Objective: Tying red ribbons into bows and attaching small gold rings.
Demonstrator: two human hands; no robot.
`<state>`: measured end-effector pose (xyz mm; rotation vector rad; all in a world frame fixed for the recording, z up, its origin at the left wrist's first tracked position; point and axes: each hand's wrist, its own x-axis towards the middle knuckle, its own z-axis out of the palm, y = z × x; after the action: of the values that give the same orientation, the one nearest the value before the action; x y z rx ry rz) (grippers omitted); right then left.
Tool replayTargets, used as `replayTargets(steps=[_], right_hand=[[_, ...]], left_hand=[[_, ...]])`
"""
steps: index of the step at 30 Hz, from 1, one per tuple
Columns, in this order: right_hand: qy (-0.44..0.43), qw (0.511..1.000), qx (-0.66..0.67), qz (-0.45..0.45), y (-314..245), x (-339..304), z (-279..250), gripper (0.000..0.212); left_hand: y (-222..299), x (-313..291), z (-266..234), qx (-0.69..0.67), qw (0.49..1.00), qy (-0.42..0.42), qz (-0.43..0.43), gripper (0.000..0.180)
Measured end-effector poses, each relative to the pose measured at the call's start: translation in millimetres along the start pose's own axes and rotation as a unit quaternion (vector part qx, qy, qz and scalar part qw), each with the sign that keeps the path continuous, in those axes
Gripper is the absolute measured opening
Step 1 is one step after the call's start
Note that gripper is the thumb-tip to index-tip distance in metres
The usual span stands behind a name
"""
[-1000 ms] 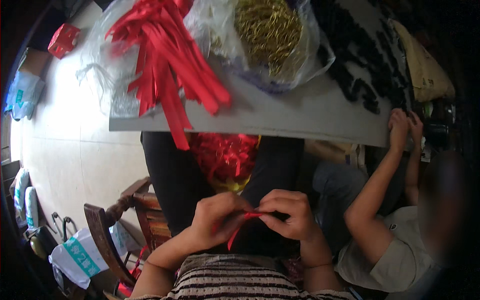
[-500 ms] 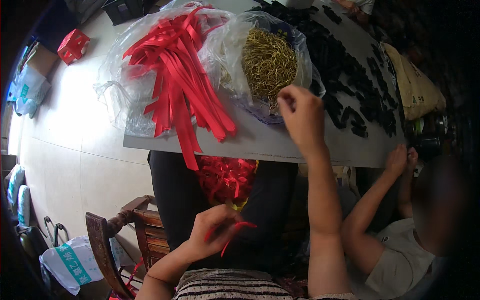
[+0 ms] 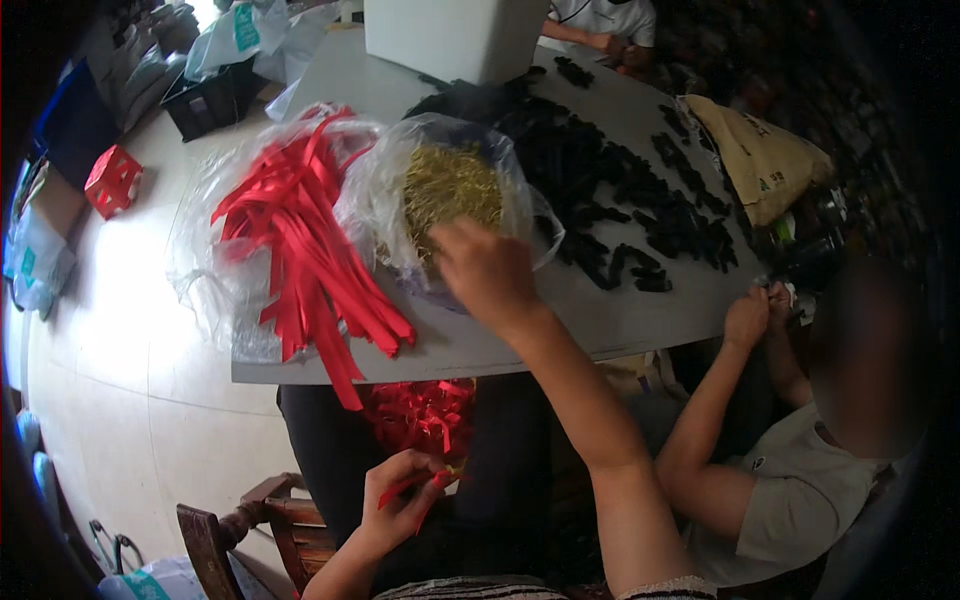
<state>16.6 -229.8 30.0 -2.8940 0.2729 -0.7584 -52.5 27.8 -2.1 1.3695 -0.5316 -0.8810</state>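
Note:
My left hand [image 3: 403, 497], low over my lap, is closed in a pinch on a short piece of red ribbon [image 3: 398, 488]. A small yellowish bit shows at its fingertips, too small to make out. My right hand [image 3: 488, 272] reaches to the near side of a heap of thin gold-coloured ties [image 3: 452, 185] in a clear plastic bag [image 3: 372, 188]. Its fingers are bent together and somewhat blurred; what lies between them is hidden. Long red ribbon strips [image 3: 325, 240] lie left of the heap, their ends over the table edge. Red ribbon pieces [image 3: 425, 412] fill a container between my legs.
Many black pieces [image 3: 600, 180] cover the right part of the grey table [image 3: 560, 335]. A white box [image 3: 450, 40] stands at the back. A co-worker's hands [image 3: 755, 310] work at the right edge, near a tan sack [image 3: 765, 165]. A wooden chair [image 3: 235, 530] is at lower left.
The view has tilted up, bringing the white box and another person into sight. My right hand has shifted from the heap's near right edge onto the gold ties. My left hand still holds the ribbon.

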Motion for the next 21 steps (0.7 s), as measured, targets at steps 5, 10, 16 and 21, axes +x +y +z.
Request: replayTargets(steps=[5,10,16,21], right_hand=[[-0.032,0.998,-0.019,-0.052,9,2,2,0.005],[0.025,0.975,0.188,0.116,31,11,-22,0.010],[0.001,0.751,0.577,0.322,37,9,-47,0.015],[-0.071,0.654,0.677,0.330,14,-27,-59,0.013]], left_hand=[[12,2,6,0.027,0.999,-0.015,0.026,0.011],[18,7,7,0.055,0.998,-0.007,0.028,0.009],[17,8,5,0.058,0.997,-0.009,0.052,0.010],[23,19,-4,0.124,0.980,0.012,0.153,0.016]])
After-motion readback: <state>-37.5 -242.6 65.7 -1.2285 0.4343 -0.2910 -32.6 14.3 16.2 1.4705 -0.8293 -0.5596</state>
